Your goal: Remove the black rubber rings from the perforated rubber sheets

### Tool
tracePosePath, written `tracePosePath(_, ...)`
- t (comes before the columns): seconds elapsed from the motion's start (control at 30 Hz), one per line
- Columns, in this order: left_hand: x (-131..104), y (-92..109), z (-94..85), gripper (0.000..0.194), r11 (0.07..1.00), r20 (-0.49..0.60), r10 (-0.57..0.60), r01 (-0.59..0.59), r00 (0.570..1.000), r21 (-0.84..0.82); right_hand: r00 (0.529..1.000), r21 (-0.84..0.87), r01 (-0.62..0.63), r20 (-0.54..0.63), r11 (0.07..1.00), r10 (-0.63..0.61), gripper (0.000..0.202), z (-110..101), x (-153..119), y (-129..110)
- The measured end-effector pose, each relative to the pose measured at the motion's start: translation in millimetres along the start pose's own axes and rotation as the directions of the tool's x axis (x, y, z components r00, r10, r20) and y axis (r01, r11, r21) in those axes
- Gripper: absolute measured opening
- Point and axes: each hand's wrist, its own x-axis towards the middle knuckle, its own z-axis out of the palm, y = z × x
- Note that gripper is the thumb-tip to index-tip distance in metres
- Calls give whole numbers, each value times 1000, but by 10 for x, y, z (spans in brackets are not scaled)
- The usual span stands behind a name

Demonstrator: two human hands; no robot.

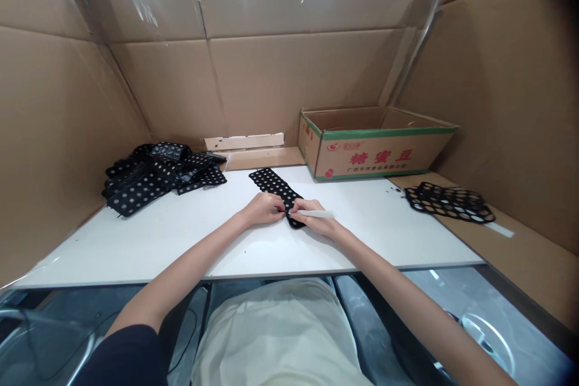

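A black strip with pale dots (271, 183) lies slanted on the white table (181, 247), in front of my body. My left hand (265, 208) is closed at the strip's left edge, its fingertips pressed together there. My right hand (316, 217) is closed around a slim white pen-like tool (319, 213), its tip end over the lower part of the strip. The fingers of both hands nearly meet and cover part of the strip. Whether my left fingertips pinch the strip's edge or a small piece is too small to tell.
A pile of black dotted pieces (136, 190) lies at the left. An open cardboard box (375, 154) with green edges stands at the back right. Black pieces with large holes (447, 202) lie at the right. Cardboard walls (294, 72) enclose the table on the back and sides.
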Motion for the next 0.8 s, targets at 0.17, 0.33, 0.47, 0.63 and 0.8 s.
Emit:
tracePosePath(0.17,12,23,8,11,998,-4,27,-27,1000,59,987,231,-86,-112,969,114,14,-1,-24,-34)
tracePosePath(0.33,-3,32,69,10,981,-32,76,-69,997,180,958,472,-207,-80,857,275,13,21,-169,-89)
tracePosePath(0.47,-8,66,95,11,956,-46,151,-134,987,262,949,551,-218,-75,805,308,7,35,-244,-57)
tracePosePath(0.63,-4,103,73,13,949,-29,197,-183,980,258,938,586,-189,-129,788,321,14,72,-239,-14)
tracePosePath(0.8,-2,131,100,15,960,-18,224,-217,975,177,924,583,-148,-207,799,322,23,117,-226,-68)
